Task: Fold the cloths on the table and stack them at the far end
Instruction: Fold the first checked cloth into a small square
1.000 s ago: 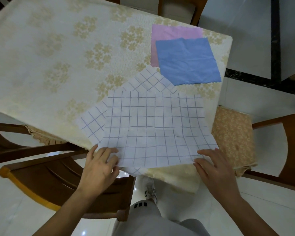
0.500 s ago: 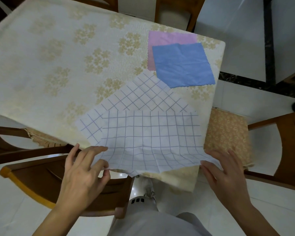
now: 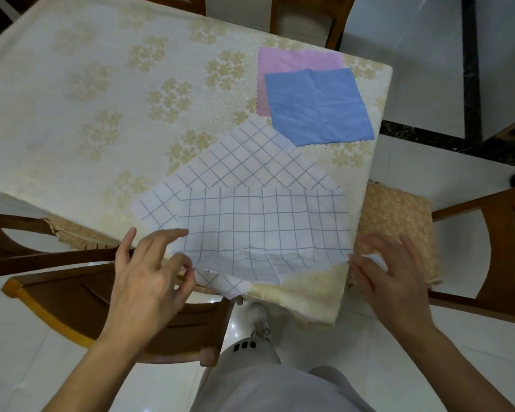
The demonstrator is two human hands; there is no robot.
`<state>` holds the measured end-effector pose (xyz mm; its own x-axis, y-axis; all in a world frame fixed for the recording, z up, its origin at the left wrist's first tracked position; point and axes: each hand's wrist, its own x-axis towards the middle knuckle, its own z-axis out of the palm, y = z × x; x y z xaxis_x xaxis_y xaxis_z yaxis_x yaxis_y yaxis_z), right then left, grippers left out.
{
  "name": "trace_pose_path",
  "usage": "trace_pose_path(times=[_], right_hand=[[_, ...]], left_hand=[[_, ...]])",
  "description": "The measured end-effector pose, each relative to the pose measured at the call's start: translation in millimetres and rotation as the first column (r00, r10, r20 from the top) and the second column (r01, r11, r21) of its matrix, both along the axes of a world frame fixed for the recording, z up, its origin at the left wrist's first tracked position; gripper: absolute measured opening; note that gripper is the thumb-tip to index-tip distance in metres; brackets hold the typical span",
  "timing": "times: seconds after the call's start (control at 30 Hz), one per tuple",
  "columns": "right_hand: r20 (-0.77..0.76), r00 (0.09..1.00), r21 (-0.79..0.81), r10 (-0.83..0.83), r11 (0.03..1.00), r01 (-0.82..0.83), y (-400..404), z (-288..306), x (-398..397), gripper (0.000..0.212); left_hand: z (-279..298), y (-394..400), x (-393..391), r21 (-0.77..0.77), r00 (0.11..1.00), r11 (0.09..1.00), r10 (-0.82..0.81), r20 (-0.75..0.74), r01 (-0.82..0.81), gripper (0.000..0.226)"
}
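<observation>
A white cloth with a blue grid (image 3: pixel 262 227) lies at the near edge of the table (image 3: pixel 101 99), its front edge lifted and hanging past the rim. My left hand (image 3: pixel 146 281) pinches its near left corner, other fingers spread. My right hand (image 3: pixel 396 281) pinches its near right corner. Under it a second grid cloth (image 3: pixel 250 156) lies flat, turned diagonally. Farther right, a blue cloth (image 3: pixel 315 105) lies flat over a pink cloth (image 3: pixel 292 59) near the far right corner.
The table has a cream floral cover. A wooden chair (image 3: pixel 72 292) stands at my left, another chair (image 3: pixel 488 248) with a patterned cushion (image 3: pixel 396 221) at the right, and a third chair (image 3: pixel 304 13) beyond the far edge.
Both hands have drawn the top grid cloth toward me, past the table's near edge. More of the diagonal grid cloth beneath now shows.
</observation>
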<state>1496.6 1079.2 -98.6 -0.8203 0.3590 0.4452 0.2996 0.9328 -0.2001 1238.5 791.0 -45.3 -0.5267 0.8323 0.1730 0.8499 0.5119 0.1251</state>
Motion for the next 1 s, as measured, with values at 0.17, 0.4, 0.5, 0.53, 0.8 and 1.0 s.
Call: trace_pose_path(times=[0.17,0.4,0.5,0.53,0.8,1.0], right_hand=[[0.003,1.000,-0.016,-0.009,1.000,0.009,21.5,-7.9,-36.1,0.011],[0.056,0.998,-0.016,-0.034,0.999,0.035,61.5,-26.1,-85.1,0.009],[0.075,0.997,-0.021,-0.028,0.999,0.029,78.8,-39.0,-104.5,0.005],[0.086,0.996,-0.021,-0.032,0.999,0.034,84.3,-44.2,-110.4,0.003],[0.228,0.973,-0.059,-0.047,0.996,0.062,116.8,-93.2,-155.0,0.005],[0.293,0.952,-0.081,-0.085,0.990,0.113,121.2,-115.8,-170.6,0.008]], left_hand=[[-12.6,34.6,-34.7,-0.021,0.999,0.999,-0.031,-0.016,0.031,0.006],[-35.6,80.5,-97.8,-0.117,0.999,0.993,-0.033,-0.040,0.028,0.007],[-51.4,94.7,-120.0,-0.144,0.998,0.989,-0.036,-0.041,0.030,0.005],[-57.2,99.0,-126.5,-0.161,0.998,0.986,-0.042,-0.036,0.036,0.004],[-113.8,127.4,-166.4,-0.351,0.996,0.934,-0.049,0.069,0.070,0.006],[-138.0,138.1,-176.0,-0.372,0.997,0.927,-0.016,0.074,0.042,0.011]])
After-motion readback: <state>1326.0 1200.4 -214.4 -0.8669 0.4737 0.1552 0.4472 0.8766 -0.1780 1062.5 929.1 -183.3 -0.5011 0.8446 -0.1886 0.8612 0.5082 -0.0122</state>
